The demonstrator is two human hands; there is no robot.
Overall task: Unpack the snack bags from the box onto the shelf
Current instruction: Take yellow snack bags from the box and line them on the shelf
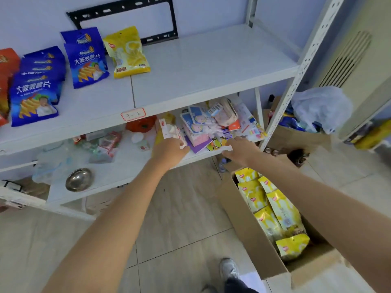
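Left hand: the left hand reaches to the front edge of the lower shelf, its fingers curled around a white-and-red packet that stands tilted there.
Right hand: the right hand lies at the same shelf edge, to the right, fingers fairly straight and relaxed, touching a flat sheet printed with yellow fruit; it holds nothing that can be seen.
Box: the cardboard box stands open on the floor, near right, under the right forearm.
Snack bags in box: several yellow snack bags stand in a row inside it.
Upper shelf: the upper shelf carries one yellow bag upright against the far wall, blue chip bags left of it, and red bags at the far left edge.
Shelf label: a red-edged label sits on the front lip of the upper shelf.
Lower shelf clutter: pink and blue packets, an orange pumpkin-like thing and clear plastic wrappers crowd the space around both hands; a metal bowl sits near the left front.
Right of rack: a white plastic bag atop another carton, beside a beige vented unit.
Floor: a grey shoe near the box.
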